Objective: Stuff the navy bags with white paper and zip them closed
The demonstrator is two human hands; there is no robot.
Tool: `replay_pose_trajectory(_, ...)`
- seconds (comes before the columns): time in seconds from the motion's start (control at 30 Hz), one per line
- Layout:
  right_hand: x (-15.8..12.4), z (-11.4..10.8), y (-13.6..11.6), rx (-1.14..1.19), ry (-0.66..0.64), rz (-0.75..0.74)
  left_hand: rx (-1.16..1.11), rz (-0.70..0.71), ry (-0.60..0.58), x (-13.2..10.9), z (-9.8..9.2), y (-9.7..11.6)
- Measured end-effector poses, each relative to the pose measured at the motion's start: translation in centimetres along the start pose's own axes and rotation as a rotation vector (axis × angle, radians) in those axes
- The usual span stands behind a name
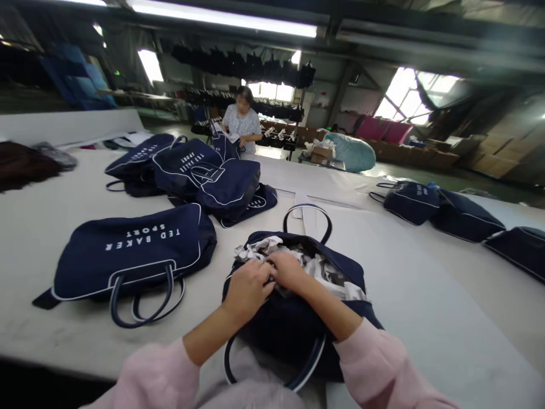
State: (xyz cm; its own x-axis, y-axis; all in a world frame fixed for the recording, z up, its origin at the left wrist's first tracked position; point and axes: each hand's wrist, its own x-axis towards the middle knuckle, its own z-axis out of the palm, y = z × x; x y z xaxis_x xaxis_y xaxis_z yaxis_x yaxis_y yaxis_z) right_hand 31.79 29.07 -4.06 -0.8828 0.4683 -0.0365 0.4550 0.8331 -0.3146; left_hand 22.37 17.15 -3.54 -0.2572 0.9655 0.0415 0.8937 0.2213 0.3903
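In front of me a navy duffel bag stands unzipped on the table, one handle up behind it and one hanging toward me. Crumpled white paper fills its opening. My left hand is at the left end of the opening, its fingers curled in by the near edge. Right beside it, my right hand has its fingers bent down over the paper, close to the left fingertips. Both hands look closed; the small part between their fingers is hidden.
On the left lies a closed navy bag with white lettering. Behind it is a pile of similar bags. More navy bags lie at the right on the white table. Across the table a person handles another bag.
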Motion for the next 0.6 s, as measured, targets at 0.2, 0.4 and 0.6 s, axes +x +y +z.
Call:
replay_pose_trajectory(0.2, -0.2, 4.6, 2.2, -0.075, -0.094, 0.095, -0.123, 0.311, -0.516, 6.0, 1.3, -2.4)
replay_pose_trajectory(0.4, -0.7, 3.1, 1.8, 0.09, -0.106, 0.071, -0.183, 0.365, -0.357, 3.4, 1.8, -2.9)
replay_pose_trajectory(0.6, 1.9, 3.6, 0.1, -0.028, -0.266, 0.016, -0.396, 0.078, 0.219, -1.6, 3.3, -3.2)
